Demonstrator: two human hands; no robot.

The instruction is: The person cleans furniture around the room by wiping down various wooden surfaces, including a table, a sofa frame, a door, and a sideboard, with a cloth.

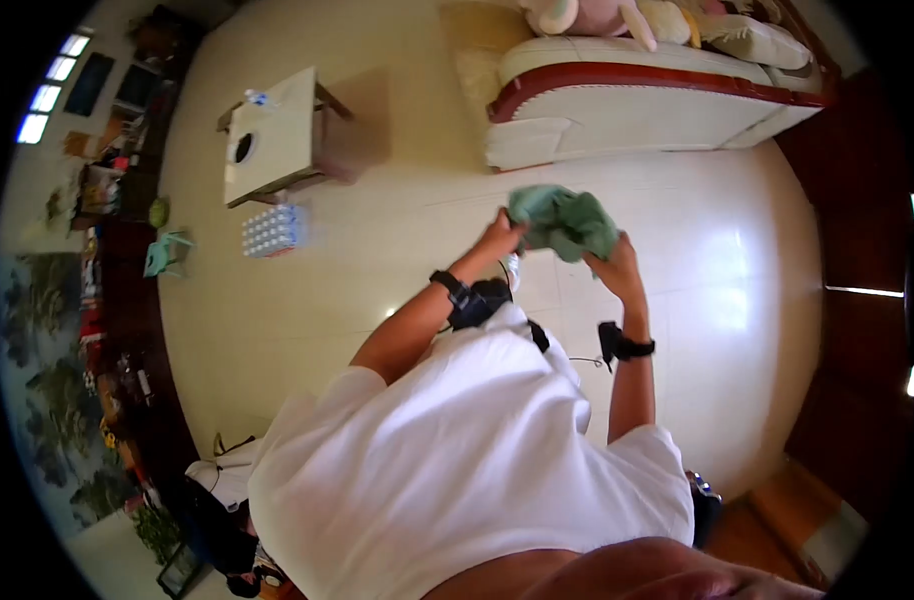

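A crumpled green cloth [565,222] hangs between my two hands, held up in front of my body above the tiled floor. My left hand [501,238] grips its left edge, with the fingers closed on the fabric. At the cloth's lower right side, my right hand [618,268] pinches the other edge. Each wrist wears a black strap with a small device on it. Part of the fingers is hidden by the folds of the cloth.
A low table [299,125] with a bottle and a dark round object stands upper left. Beside it are packed bottles [270,231] and a small green stool [167,254]. A white sofa [637,110] with plush toys is upper right. Crowded shelves line the left wall.
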